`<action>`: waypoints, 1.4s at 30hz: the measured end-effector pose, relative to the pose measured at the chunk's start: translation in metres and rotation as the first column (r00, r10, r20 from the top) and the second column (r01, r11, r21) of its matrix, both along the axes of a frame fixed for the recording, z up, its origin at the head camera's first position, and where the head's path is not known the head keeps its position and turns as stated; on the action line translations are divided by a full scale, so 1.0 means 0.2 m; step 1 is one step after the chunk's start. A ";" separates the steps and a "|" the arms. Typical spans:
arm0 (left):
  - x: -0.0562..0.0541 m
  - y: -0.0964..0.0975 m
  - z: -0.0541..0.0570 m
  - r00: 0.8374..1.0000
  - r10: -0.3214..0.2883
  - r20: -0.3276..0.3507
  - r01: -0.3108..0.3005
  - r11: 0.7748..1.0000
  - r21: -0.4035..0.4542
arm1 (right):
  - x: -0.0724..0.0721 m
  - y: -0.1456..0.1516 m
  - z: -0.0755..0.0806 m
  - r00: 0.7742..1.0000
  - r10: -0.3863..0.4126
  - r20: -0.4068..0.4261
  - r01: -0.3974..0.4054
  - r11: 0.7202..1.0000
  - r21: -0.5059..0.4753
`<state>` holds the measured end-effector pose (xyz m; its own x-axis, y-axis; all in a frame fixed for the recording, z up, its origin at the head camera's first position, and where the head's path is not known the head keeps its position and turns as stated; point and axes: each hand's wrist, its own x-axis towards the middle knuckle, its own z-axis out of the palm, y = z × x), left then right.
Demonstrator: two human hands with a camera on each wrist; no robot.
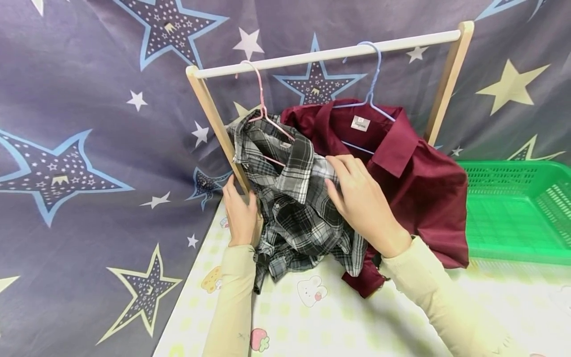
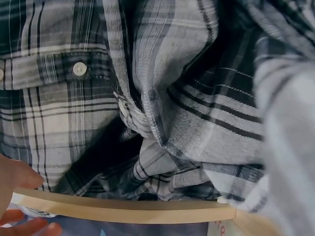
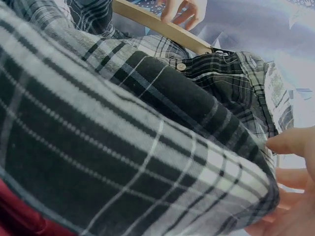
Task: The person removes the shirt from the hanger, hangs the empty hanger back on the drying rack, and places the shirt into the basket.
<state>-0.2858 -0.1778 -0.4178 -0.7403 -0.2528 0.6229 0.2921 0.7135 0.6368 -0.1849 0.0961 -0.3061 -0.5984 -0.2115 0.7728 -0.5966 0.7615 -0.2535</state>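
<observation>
"What's closest to us?"

"The worktop (image 1: 334, 320). Then the right grip (image 1: 368, 206), pinching the shoulder of the checked shirt (image 1: 308, 228)."

"Where's that shirt?"

"On the pink hanger (image 1: 262, 101), bunched up low down. Next to it, the left grip (image 1: 241, 215) holds the wooden post (image 1: 213, 116), thumb on one side and fingers on the other."

"Is the shirt heavy?"

"I don't think so. It looks thin, soft and floppy, so it should be light and bend easily. It won't break, but it could slip off that skinny hanger."

"Where would you grab it?"

"By the shoulders, near the collar (image 1: 296, 171), where the hanger props it. Grab the bottom and it would just flop."

"And farther back?"

"A dark red shirt (image 1: 428, 198) on a blue hanger (image 1: 371, 84), then a starry cloth (image 1: 67, 89)."
</observation>
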 end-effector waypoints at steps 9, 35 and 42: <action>-0.06 0.01 -0.01 1.000 0.003 -0.031 -0.002 0.999 0.048 | -0.05 -0.01 -0.01 0.999 0.010 -0.037 -0.012 0.999 -0.052; -0.11 -0.03 -0.02 0.997 -0.009 -0.082 0.017 0.995 0.100 | -0.13 -0.09 -0.03 0.973 -0.199 -0.121 0.204 0.978 0.035; -0.11 -0.03 -0.02 0.999 -0.002 -0.053 0.007 0.995 0.102 | -0.13 -0.08 -0.01 0.958 -0.222 -0.182 0.225 0.974 -0.001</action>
<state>-0.3081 -0.1839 -0.4219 -0.7084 -0.3136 0.6323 0.3303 0.6443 0.6897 -0.2108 0.0810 -0.3073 -0.4835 -0.1046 0.8691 -0.4449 0.8844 -0.1411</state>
